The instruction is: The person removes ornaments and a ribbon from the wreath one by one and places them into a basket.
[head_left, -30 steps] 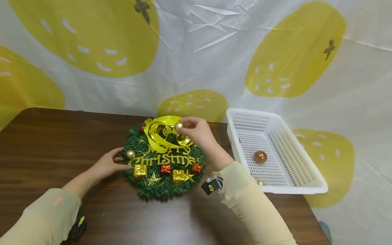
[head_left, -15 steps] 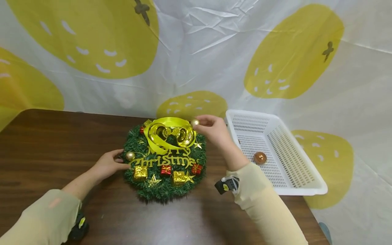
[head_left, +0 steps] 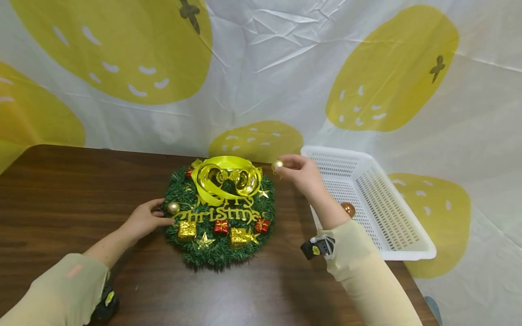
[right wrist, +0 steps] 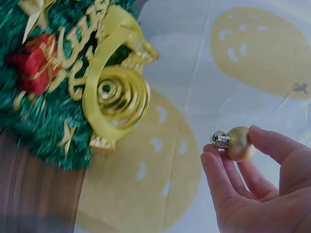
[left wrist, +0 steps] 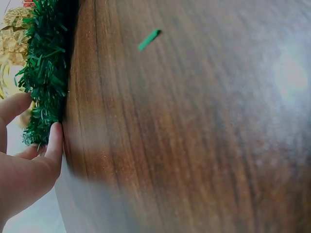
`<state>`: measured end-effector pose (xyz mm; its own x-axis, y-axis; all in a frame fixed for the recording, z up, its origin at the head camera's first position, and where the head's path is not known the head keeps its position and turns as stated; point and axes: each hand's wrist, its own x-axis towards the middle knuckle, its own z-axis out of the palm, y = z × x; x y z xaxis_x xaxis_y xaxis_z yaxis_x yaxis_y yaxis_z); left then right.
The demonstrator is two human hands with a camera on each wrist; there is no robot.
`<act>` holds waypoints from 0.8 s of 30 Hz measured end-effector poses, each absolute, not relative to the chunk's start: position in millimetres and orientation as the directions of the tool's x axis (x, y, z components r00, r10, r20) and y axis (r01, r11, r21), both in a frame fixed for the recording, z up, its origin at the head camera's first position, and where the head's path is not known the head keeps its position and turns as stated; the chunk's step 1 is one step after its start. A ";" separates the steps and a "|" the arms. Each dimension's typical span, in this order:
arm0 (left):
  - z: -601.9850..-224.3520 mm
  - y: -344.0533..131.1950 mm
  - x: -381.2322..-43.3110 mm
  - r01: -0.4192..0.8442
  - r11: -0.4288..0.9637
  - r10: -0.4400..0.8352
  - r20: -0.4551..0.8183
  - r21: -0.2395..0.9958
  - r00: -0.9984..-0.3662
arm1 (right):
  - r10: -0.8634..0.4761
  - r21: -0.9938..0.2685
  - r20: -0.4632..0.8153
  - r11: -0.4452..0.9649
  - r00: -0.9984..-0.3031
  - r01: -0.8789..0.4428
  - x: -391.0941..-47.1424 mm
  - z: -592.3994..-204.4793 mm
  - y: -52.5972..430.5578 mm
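Note:
A green Christmas wreath (head_left: pixel 216 259) lies on the table, bearing gold lettering (head_left: pixel 220 213), small gold and red gift boxes, stars and a gold bauble near its left edge. Two gold bells (head_left: pixel 247 182) and yellow ribbon (head_left: pixel 210 198) sit at its top. My left hand (head_left: pixel 144 220) grips the wreath's left rim; in the left wrist view its fingers (left wrist: pixel 56 141) reach around the tinsel (left wrist: pixel 46 68). To the right of the wreath, my right hand (head_left: pixel 303 177) pinches a small gold bauble (right wrist: pixel 241 144) with a silvery cap, held between thumb and fingertips.
A white perforated basket (head_left: pixel 409 217) stands on the table's right side, with a copper-coloured bauble (head_left: pixel 349 208) in it, partly behind the right forearm. A cloth with yellow fruit shapes hangs behind the brown table (head_left: pixel 81 190). A green scrap (left wrist: pixel 149 40) lies near the wreath.
My right hand has moved right with the gold bauble, from over the bells to beside the basket. The left hand and the wreath have stayed in place.

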<state>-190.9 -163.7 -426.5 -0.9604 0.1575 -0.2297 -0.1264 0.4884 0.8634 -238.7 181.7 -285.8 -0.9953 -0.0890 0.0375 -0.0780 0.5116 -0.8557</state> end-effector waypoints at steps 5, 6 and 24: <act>-426.7 -163.5 -189.5 -0.129 0.490 0.151 -0.229 0.862 -0.962 | -0.087 -0.892 0.038 0.447 -0.995 -0.073 -239.6 -287.3 201.0; -426.6 -163.4 -189.2 -0.129 0.491 0.149 -0.229 0.861 -0.962 | -0.083 -0.897 0.038 0.436 -0.996 -0.070 -240.2 -287.3 205.0; -426.1 -161.7 -188.3 -0.119 0.479 0.155 -0.217 0.870 -0.964 | 0.056 -0.893 -0.028 0.447 -0.998 0.050 -247.9 -286.8 275.9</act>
